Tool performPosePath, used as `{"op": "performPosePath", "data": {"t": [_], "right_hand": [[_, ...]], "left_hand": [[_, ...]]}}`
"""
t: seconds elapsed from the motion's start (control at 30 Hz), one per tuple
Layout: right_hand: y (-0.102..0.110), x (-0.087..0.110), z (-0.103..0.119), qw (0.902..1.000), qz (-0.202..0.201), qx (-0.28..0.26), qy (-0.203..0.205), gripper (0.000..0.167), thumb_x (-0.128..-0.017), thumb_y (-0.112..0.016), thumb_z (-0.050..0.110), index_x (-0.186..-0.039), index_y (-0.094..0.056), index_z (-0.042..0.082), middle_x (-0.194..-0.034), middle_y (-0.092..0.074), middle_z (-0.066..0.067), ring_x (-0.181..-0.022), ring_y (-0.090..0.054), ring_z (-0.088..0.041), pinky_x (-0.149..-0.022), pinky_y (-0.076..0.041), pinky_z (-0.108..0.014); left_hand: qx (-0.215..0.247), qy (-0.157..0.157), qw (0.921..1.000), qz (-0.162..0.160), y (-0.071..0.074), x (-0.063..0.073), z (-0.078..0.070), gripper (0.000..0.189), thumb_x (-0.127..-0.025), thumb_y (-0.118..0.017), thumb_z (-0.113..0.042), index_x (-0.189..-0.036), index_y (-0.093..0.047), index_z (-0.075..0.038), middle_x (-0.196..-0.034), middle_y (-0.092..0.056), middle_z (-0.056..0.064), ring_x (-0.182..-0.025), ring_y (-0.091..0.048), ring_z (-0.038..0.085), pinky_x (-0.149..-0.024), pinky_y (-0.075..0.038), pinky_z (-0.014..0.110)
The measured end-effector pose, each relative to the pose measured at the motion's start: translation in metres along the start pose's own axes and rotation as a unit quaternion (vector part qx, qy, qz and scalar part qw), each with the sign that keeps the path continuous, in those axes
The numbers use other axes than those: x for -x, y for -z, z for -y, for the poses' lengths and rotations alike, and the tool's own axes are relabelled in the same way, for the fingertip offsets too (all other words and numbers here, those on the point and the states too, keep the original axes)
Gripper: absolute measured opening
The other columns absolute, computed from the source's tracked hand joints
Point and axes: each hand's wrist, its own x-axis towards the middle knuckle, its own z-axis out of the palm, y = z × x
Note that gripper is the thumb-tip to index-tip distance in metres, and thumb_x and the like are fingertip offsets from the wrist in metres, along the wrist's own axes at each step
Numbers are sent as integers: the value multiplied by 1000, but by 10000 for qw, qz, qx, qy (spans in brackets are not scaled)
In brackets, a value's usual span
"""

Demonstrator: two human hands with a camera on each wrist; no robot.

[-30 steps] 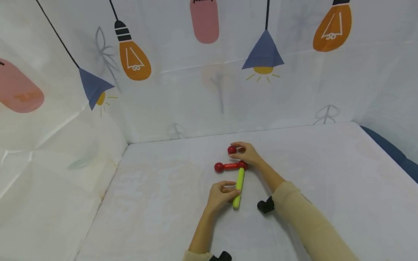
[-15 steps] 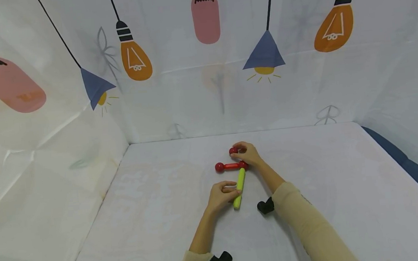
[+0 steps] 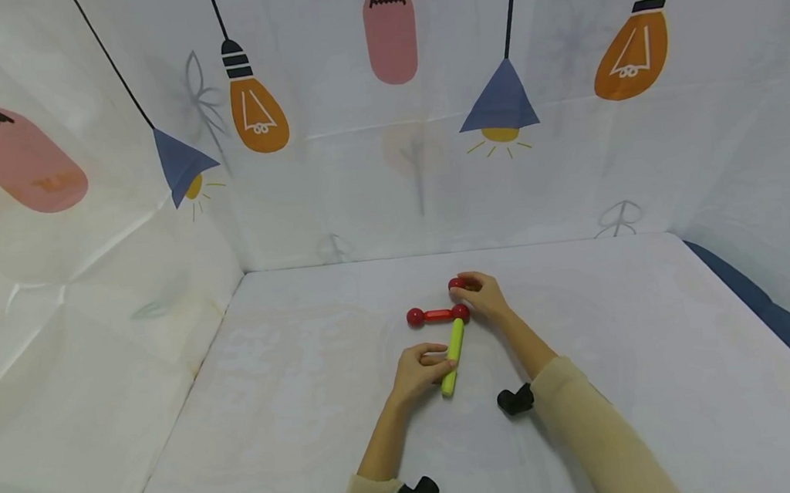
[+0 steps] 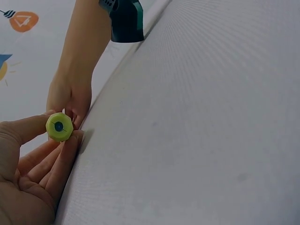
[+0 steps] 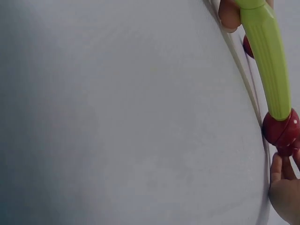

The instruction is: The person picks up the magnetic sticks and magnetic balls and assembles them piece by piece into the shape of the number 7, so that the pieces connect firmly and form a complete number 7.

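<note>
My left hand point(image 3: 419, 370) pinches a yellow-green stick point(image 3: 452, 358) between thumb and fingers. In the left wrist view, the end of the stick shows a round dark spot. The stick's far end meets a dark red ball point(image 3: 461, 313), clearest in the right wrist view. A short red stick point(image 3: 437, 315) runs left from that ball to a second red ball point(image 3: 415, 318). Just behind these pieces, my right hand point(image 3: 480, 295) holds another red ball point(image 3: 456, 284) with thumb and fingers. Its fingers partly cover the ball.
The pieces lie on a white-covered table point(image 3: 310, 408). A white sheet with printed lamps point(image 3: 369, 186) hangs behind and at the sides. Black camera mounts point(image 3: 515, 400) sit at both wrists. Dark blue material point(image 3: 739, 281) shows past the table's right edge.
My right hand has moved a little to the right, carrying the red ball with it. The left hand, the yellow-green stick and the joined red pieces keep their places.
</note>
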Motion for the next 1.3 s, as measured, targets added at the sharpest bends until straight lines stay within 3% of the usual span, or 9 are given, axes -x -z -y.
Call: {"op": "performPosePath", "data": {"t": [0.17,0.43,0.73,0.97,1.07,1.17,1.3], "right_hand": [[6,11,5,9994,-96,-15,-332,51,-89,-65,19,-130,-49,-7,-126,-53,-25,-116,-51,-34,-99,-43,-44],[22,26,3,9958,51,-10,-910,54,-89,-65,25,-131,-50,-4,-128,-53,-23,-116,-49,-31,-100,-41,-42],[39,49,3,9900,189,-162,-1387,55,-89,-65,26,-132,-49,-4,-130,-51,-22,-115,-48,-30,-99,-41,-42],[38,69,9,9903,342,-107,-1345,51,-88,-66,24,-128,-52,-5,-123,-56,-22,-109,-52,-29,-94,-43,-38],[38,79,11,9899,356,-79,-1367,51,-88,-66,22,-127,-52,-6,-121,-57,-21,-107,-52,-27,-92,-45,-36],[37,89,12,9886,336,-76,-1469,51,-87,-68,22,-127,-53,-5,-120,-58,-20,-106,-53,-26,-91,-46,-35],[33,102,12,9870,342,-54,-1569,54,-85,-70,24,-127,-53,-4,-119,-59,-20,-106,-53,-28,-93,-45,-38]], "left_hand": [[18,-11,10000,-9,0,-4,5,34,-81,-68,0,-109,-59,16,-92,-67,29,-67,-64,10,-62,-55,26],[39,159,9998,-88,2,-21,31,35,-80,-71,-3,-111,-62,11,-92,-69,25,-70,-65,11,-63,-56,28],[-92,242,9996,-140,1,-24,31,37,-78,-74,-8,-110,-64,9,-92,-70,22,-69,-65,11,-61,-55,25],[-306,275,9990,-173,6,-28,33,37,-79,-74,-9,-111,-64,8,-93,-70,22,-70,-66,12,-62,-55,26],[-368,335,9986,-158,7,-31,31,38,-79,-75,-12,-111,-65,6,-94,-70,20,-72,-65,12,-63,-56,27],[-392,367,9985,-102,7,-27,18,37,-80,-73,-10,-112,-63,8,-95,-69,22,-72,-65,12,-64,-56,28],[-368,337,9987,-66,7,-30,16,37,-81,-72,-8,-112,-63,9,-96,-69,24,-72,-65,13,-64,-56,28]]}}
